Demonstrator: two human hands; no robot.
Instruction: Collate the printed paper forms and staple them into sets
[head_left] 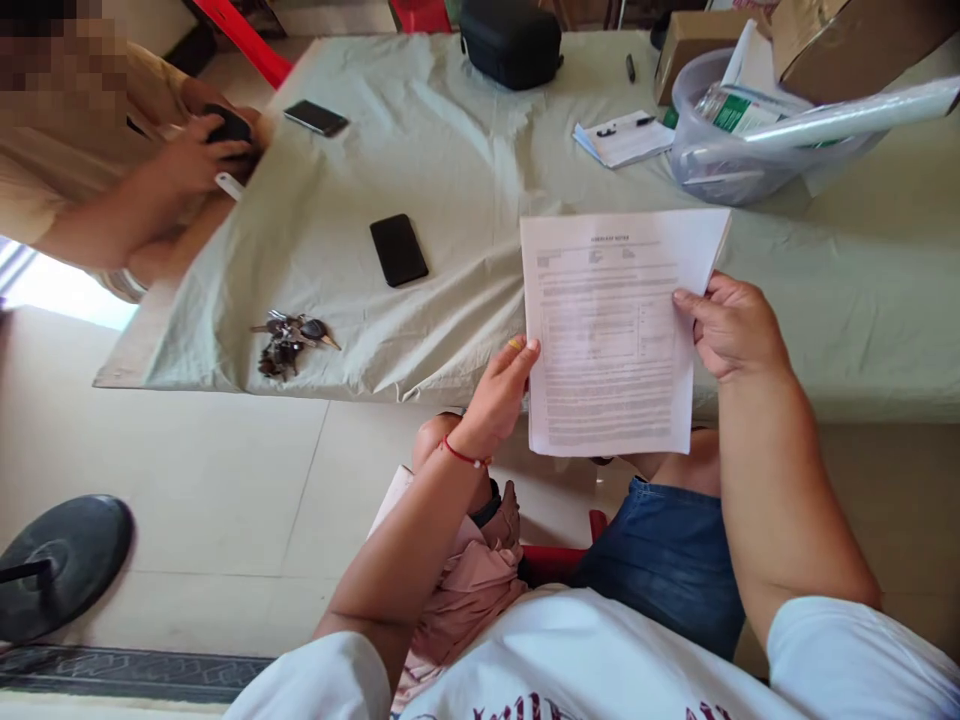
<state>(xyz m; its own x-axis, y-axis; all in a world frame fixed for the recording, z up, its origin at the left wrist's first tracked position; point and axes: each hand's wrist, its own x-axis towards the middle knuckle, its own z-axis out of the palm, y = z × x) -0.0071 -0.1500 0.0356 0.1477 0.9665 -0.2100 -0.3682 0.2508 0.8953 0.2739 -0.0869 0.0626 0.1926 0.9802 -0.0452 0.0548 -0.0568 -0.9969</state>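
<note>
A stack of printed paper sheets is held up over my lap and the table's near edge, its text side facing me. My left hand grips the left edge, thumb on the front and the other fingers mostly hidden. On the opposite edge, my right hand pinches the sheets, thumb on the print and fingers behind. A heading runs across the top of the front page, with dense lines of text below it. Left of the papers, a black phone-like slab lies on the cloth.
A cloth-covered table bears a key bunch, a smartphone, a black case and a notepad. A plastic basket and cardboard boxes stand back right. Another person's hand holds something dark at left.
</note>
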